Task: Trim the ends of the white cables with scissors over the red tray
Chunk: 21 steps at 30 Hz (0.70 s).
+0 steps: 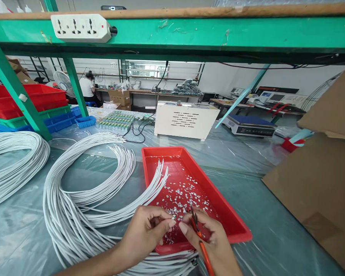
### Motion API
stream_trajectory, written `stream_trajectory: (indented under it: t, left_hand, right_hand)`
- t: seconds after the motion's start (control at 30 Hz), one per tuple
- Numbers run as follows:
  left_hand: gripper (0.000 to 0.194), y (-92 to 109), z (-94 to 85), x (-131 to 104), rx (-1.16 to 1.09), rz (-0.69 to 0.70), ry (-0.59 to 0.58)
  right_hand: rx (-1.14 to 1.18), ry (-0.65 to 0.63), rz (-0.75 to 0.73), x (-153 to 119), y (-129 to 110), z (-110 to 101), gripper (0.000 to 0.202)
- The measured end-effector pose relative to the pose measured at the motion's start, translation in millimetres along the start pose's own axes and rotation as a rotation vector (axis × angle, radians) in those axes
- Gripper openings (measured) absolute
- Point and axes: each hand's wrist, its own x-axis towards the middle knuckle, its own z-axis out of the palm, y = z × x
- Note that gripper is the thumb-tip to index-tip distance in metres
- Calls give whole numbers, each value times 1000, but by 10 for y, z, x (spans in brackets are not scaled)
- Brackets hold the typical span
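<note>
My left hand (149, 230) is closed in a pinch above the near end of a red tray (232, 226). A small pale tip shows at its fingertips, apparently the end of a white cable; the rest is hidden. Close beside it, my right hand (215, 237) is wrapped around orange-handled cutters (205, 256), their dark jaws pointing up and away from me. Silvery foil scraps (186, 191) litter the tray floor. From the left, a coiled bundle of white cables (63, 191) reaches in, some ends over the tray's edge and others passing under my hands.
Another cable coil (23, 172) lies at far left, near stacked red bins (31, 101). Behind the tray stand a cream machine (186, 120) and a scale (247, 124). Cardboard (313, 199) borders the right side. A green shelf beam (189, 34) crosses overhead; a person (87, 90) sits far back.
</note>
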Motion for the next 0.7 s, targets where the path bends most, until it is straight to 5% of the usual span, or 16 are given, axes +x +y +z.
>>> stream_trajectory:
  t: [0.2,0.4,0.7]
  left_hand:
    - [18,0,30,-24,132,74,64]
    - [19,21,31,-37,232,123,68]
    - [18,-7,66,-46,352,231,83]
  right_hand:
    - [313,-36,140,10,21,58,11]
    - [493,103,259,-14,-58,148,13]
    - [458,88,255,9,-134,124,16]
